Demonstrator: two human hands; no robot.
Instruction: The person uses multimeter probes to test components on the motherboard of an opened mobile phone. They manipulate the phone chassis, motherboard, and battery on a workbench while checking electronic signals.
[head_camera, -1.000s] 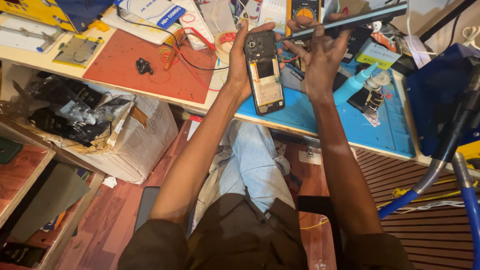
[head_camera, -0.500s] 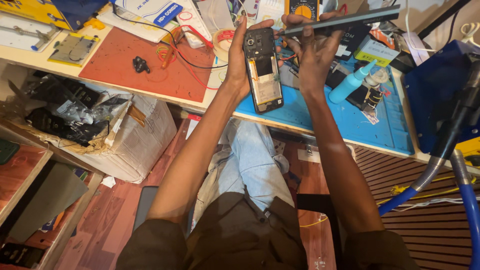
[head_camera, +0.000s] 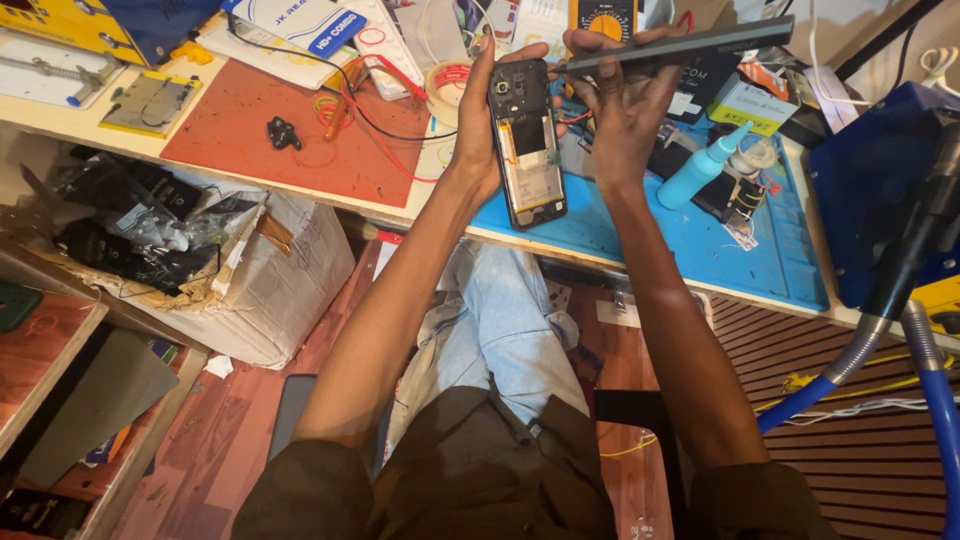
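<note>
We've got the opened black phone with bare innards (head_camera: 527, 140) gripped in our left hand (head_camera: 478, 120) above the blue silicone mat (head_camera: 700, 235); right hand (head_camera: 620, 95) pinches its thin dark back panel (head_camera: 680, 42) just beside. Light, fragile, so edges only

Left hand (head_camera: 478, 130): my fingers grip an opened phone (head_camera: 528, 142), its insides facing me.
Right hand (head_camera: 622, 105): holds a thin dark panel (head_camera: 680, 45) edge-on.
Desk (head_camera: 640, 262): blue mat (head_camera: 720, 250), red mat (head_camera: 290, 140), blue bottle (head_camera: 700, 170).

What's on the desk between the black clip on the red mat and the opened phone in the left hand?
In the head view: red and black wires and a tape roll.
</note>
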